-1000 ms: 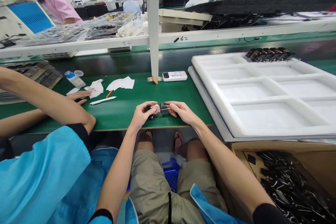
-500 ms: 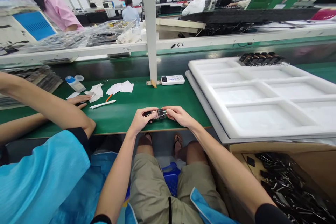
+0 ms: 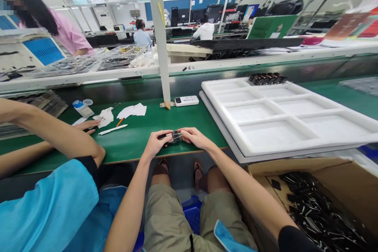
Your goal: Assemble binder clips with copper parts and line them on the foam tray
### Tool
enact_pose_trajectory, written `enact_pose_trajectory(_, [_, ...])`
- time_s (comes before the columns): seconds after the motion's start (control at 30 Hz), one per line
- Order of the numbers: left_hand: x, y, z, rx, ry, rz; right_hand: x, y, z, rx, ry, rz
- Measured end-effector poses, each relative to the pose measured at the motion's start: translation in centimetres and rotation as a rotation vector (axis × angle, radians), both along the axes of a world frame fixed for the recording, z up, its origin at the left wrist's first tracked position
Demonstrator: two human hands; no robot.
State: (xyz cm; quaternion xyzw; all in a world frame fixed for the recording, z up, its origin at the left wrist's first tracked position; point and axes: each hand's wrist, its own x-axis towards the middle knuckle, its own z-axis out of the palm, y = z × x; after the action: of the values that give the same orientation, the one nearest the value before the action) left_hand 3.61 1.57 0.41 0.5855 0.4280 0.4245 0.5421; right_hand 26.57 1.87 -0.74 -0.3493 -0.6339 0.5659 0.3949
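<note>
Over the front edge of the green bench [image 3: 138, 147], both my hands meet around a small black part with thin metal wires [image 3: 176, 135]. My left hand [image 3: 156, 142] pinches its left side, with the thumb on top. The fingertips of my right hand [image 3: 193, 138] are closed on the wires at its right end. Fingers cover much of the part, and its exact kind is too small to make out. A row of similar black parts [image 3: 268, 78] sits on the far edge of the white foam tray [image 3: 246, 120].
To my right, a cardboard box [image 3: 260, 169] holds many black parts with wires [image 3: 319, 212]. A co-worker's hand [image 3: 88, 124] rests by crumpled paper [image 3: 104, 117] and a white pen [image 3: 113, 129] at left. A white device [image 3: 186, 100] lies beside the upright post [image 3: 161, 47].
My view has tilted up, so more of the room shows and the bench sits lower. My hands keep the same hold on the black part.
</note>
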Motion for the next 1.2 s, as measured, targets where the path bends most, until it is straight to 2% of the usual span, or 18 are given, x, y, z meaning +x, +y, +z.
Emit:
enact_pose_trajectory(0.1, [-0.1, -0.2, 0.2, 0.005, -0.008, -0.009, -0.1, -0.3, 1.3, -0.036, -0.044, -0.009])
enact_pose_trajectory(0.17, [-0.3, -0.2, 0.4, 0.011, 0.001, -0.032, -0.3, -1.2, 3.1, -0.040, -0.145, -0.030])
enact_pose_trajectory(0.27, [-0.4, 0.1, 0.5, 0.052, -0.036, -0.046, -0.2, -3.8, 6.6, 0.088, -0.389, -0.130])
enact_pose_trajectory(0.33, [-0.4, 0.4, 0.5, 0.074, -0.126, 0.020, 0.8, -5.9, 9.1, 0.225, -0.513, -0.226])
enact_pose_trajectory(0.4, [-0.3, 0.6, 0.4, 0.061, -0.197, 0.105, 3.2, -7.3, 11.5, 0.312, -0.546, -0.334])
enact_pose_trajectory(0.47, [-0.2, 0.8, 0.2, 0.048, -0.195, 0.147, 7.2, -7.5, 13.4, 0.302, -0.505, -0.471])
enact_pose_trajectory(0.57, [0.0, 0.9, -0.1, 0.068, -0.110, 0.139, 15.1, -5.1, 15.1, 0.186, -0.380, -0.738])
enact_pose_trajectory(0.63, [0.0, 0.9, -0.2, 0.084, -0.067, 0.132, 20.5, -2.4, 15.3, 0.111, -0.331, -0.950])
enact_pose_trajectory(0.7, [0.0, 0.9, -0.2, 0.094, -0.035, 0.135, 25.1, 0.6, 15.1, 0.053, -0.371, -1.125])
enact_pose_trajectory(0.83, [0.0, 0.8, -0.1, 0.093, 0.048, 0.129, 31.3, 6.0, 13.8, 0.031, -0.693, -1.324])
enact_pose_trajectory(0.97, [0.0, 0.8, -0.1, 0.088, 0.088, 0.137, 34.1, 10.6, 12.2, 0.128, -0.992, -1.390])
enact_pose_trajectory(1.1, [0.1, 0.8, -0.2, 0.068, 0.122, 0.146, 35.1, 14.0, 10.9, 0.095, -1.077, -1.367])
enact_pose_trajectory(1.2, [0.1, 0.8, -0.2, 0.054, 0.144, 0.147, 35.0, 15.3, 10.4, 0.085, -1.153, -1.340])
